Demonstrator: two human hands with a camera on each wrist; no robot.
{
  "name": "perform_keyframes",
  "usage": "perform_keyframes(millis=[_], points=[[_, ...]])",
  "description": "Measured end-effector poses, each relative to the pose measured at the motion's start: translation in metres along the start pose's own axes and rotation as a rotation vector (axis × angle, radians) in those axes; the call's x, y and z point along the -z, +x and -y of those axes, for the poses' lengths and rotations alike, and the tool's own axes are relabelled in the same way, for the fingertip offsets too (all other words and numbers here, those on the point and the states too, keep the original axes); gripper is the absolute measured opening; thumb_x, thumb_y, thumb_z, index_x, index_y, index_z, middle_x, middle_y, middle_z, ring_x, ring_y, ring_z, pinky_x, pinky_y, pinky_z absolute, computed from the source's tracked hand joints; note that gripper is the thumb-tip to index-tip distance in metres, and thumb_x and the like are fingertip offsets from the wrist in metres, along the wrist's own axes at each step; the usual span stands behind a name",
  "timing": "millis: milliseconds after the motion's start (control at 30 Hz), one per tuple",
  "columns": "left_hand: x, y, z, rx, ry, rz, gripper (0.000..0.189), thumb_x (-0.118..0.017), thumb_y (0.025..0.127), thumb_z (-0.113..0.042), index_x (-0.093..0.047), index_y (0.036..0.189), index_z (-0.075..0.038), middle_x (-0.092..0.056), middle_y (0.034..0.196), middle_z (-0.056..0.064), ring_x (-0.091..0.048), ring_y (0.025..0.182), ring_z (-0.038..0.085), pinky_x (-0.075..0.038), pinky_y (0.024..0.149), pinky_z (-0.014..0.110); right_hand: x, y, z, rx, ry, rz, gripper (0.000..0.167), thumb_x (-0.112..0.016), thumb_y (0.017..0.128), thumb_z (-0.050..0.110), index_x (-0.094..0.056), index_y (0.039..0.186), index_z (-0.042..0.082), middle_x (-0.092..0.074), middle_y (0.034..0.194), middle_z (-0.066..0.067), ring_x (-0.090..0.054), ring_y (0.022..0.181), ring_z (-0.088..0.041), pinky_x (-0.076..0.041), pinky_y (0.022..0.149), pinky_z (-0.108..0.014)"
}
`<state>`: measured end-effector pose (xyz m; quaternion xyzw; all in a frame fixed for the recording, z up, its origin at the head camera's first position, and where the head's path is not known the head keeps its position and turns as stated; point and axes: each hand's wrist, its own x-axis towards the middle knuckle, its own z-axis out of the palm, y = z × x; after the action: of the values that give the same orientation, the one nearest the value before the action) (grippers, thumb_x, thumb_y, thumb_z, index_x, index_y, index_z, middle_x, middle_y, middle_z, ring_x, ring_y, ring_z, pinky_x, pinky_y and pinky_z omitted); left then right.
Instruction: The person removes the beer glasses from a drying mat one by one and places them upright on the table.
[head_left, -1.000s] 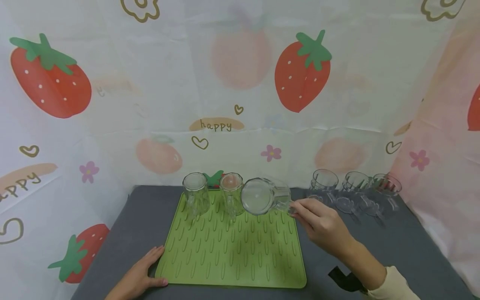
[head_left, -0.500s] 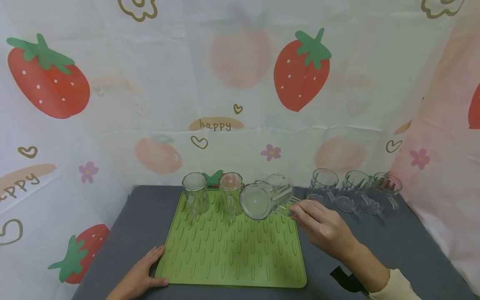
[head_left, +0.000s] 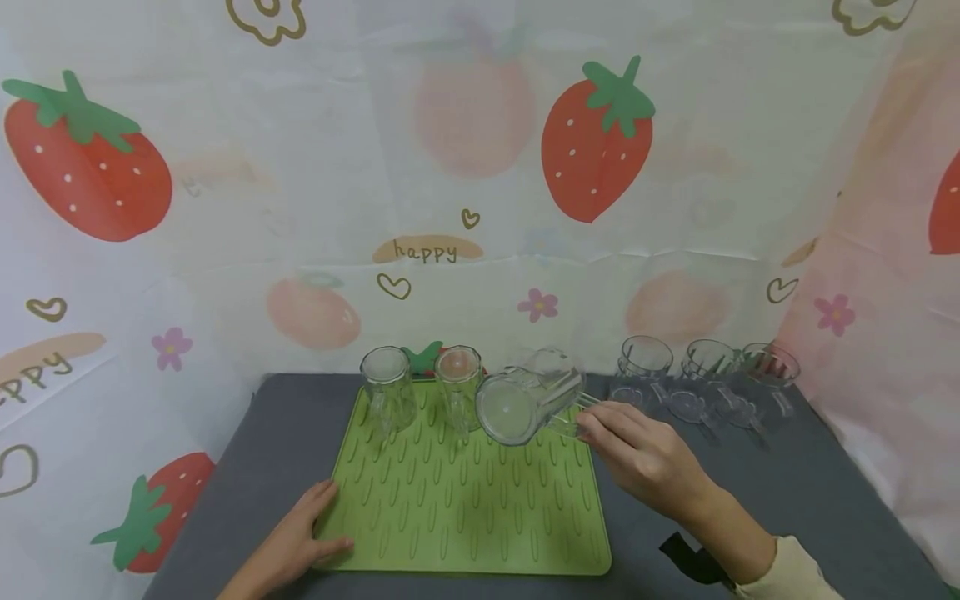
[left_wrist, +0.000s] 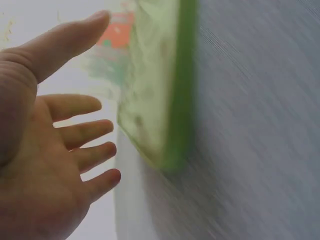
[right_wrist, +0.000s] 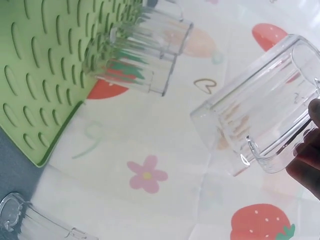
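Observation:
My right hand [head_left: 648, 458] pinches the handle of a clear glass mug [head_left: 517, 404] above the green drying mat [head_left: 465, 521]. The mug is tilted, its base facing down and toward me; in the right wrist view the mug [right_wrist: 250, 107] hangs apart from the mat, empty. Two more mugs [head_left: 387, 392] [head_left: 459, 392] stand upside down along the mat's back edge. My left hand [head_left: 296, 533] is at the mat's front left corner, fingers spread and thumb over the edge. In the left wrist view the hand [left_wrist: 55, 135] holds nothing; whether it touches the mat I cannot tell.
Three upright glass mugs [head_left: 645, 375] [head_left: 708, 379] [head_left: 768, 379] stand in a row at the back right of the dark grey table [head_left: 810, 517]. A strawberry-print cloth [head_left: 480, 200] hangs right behind and at the sides.
The held mug has tipped further, its base swinging a little down and toward me. My left hand has shifted slightly right at the mat's corner. The other mugs stayed put.

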<state>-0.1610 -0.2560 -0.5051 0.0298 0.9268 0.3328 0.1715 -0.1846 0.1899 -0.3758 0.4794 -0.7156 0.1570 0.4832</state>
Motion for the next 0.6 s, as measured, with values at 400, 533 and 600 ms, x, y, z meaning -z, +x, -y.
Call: perform_keyframes(millis=[400, 533, 600], points=[[0.02, 0.001, -0.086, -0.093, -0.405, -0.069, 0.061, -0.056, 0.098, -0.04, -0.043, 0.146, -0.004, -0.046, 0.148, 0.021, -0.042, 0.138, 0.04, -0.041, 0.108, 0.054, 0.0, 0.005, 0.002, 0.042, -0.003, -0.014, 0.03, -0.05, 0.103, 0.014, -0.074, 0.093, -0.001, -0.071, 0.084, -0.01, -0.069, 0.075, -0.023, -0.058, 0.06, -0.03], [0.029, 0.008, -0.11, -0.121, -0.558, -0.058, 0.057, -0.053, 0.1, -0.038, -0.044, 0.144, -0.003, -0.048, 0.146, 0.019, -0.045, 0.136, 0.036, -0.038, 0.112, 0.051, 0.0, 0.008, 0.001, 0.058, -0.001, -0.019, 0.029, -0.05, 0.102, 0.013, -0.074, 0.092, -0.001, -0.071, 0.084, -0.01, -0.069, 0.074, -0.023, -0.058, 0.06, -0.03], [0.035, 0.012, -0.12, -0.139, -0.612, -0.05, 0.056, -0.053, 0.101, -0.037, -0.045, 0.143, -0.002, -0.049, 0.145, 0.019, -0.047, 0.135, 0.035, -0.04, 0.111, 0.048, -0.001, 0.011, 0.001, 0.064, -0.002, -0.017, 0.028, -0.05, 0.102, 0.012, -0.073, 0.092, -0.001, -0.071, 0.084, -0.01, -0.068, 0.075, -0.022, -0.057, 0.06, -0.029]])
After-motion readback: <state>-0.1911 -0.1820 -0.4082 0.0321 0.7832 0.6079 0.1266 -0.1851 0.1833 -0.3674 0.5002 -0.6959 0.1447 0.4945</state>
